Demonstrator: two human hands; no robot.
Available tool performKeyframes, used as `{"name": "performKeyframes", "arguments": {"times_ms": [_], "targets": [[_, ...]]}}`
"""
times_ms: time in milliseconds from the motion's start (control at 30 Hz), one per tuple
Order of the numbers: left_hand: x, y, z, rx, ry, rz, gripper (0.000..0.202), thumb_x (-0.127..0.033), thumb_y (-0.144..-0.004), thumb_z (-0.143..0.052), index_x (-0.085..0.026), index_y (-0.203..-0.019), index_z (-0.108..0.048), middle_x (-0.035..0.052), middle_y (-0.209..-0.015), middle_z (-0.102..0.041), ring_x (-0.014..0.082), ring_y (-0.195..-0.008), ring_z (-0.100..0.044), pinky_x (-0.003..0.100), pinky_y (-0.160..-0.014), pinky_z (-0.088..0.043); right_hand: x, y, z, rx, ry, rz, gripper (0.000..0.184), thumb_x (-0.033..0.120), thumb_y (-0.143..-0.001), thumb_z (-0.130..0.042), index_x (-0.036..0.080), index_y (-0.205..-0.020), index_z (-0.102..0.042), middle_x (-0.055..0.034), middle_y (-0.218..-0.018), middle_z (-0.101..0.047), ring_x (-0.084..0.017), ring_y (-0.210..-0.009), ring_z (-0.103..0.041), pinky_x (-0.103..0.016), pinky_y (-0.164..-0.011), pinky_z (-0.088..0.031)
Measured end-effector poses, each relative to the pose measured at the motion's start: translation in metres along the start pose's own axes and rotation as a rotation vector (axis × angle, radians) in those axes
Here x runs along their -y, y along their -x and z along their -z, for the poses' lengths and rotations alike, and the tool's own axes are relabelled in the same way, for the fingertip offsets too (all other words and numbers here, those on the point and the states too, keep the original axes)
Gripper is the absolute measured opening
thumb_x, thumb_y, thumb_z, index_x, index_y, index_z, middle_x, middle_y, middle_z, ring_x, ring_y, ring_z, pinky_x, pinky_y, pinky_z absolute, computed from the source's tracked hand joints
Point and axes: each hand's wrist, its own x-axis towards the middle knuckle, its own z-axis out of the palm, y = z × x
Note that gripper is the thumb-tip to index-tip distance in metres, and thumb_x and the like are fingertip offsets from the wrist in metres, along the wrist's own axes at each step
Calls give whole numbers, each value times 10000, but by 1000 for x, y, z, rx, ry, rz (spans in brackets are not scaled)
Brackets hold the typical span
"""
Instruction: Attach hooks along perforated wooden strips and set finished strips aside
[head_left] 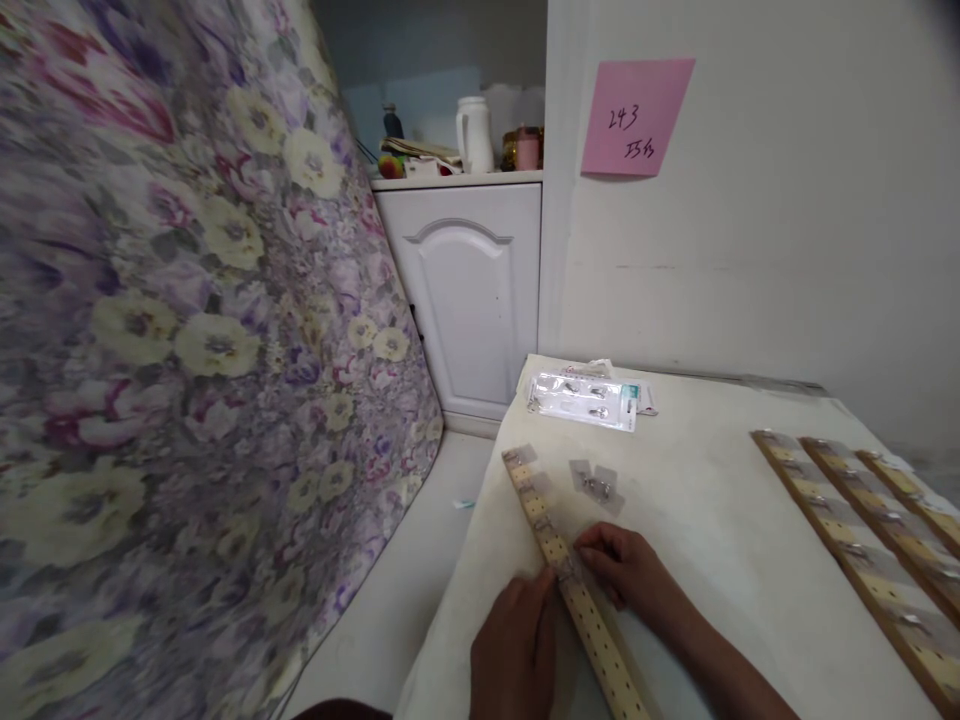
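Note:
A long yellow strip with rows of small holes (551,545) lies slanted on the white table (705,520). Small clear packets with metal bits are fixed along its far part. My left hand (517,650) rests against the strip's left side, fingers curled at its edge. My right hand (626,570) is on the right side, fingertips pinched on a small clear packet on the strip. A couple of loose clear packets (596,482) lie just beyond my right hand.
Three more strips with packets (862,540) lie at the table's right. A flat clear blister pack (585,400) sits at the far edge. A flowered mattress (187,350) leans on the left; a white cabinet (469,290) and a pink note (636,115) are behind.

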Motion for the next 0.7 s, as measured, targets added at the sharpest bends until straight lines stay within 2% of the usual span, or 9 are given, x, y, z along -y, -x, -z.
{"name": "performKeyframes", "arguments": {"times_ms": [200,700], "targets": [[-2,-2,0,-26,10,9,369,-232,-933,-370,-241,-1235,-581,72,-1058,-684,196,-989,-639,334,-869,-523,4,0,-1,3,-13,-1,167,337,-764,-561,175,-724,-556,107,-454,-439,-35,-324,-340,-184,-344,-245],[-1,-1,0,-56,-35,-34,348,-219,-920,-408,-241,-1209,-600,73,-1064,-696,207,-1014,-641,335,-861,-536,2,-1,1,10,27,-7,140,315,-751,-548,181,-712,-560,108,-429,-440,-42,-312,-349,-187,-344,-252]]}}
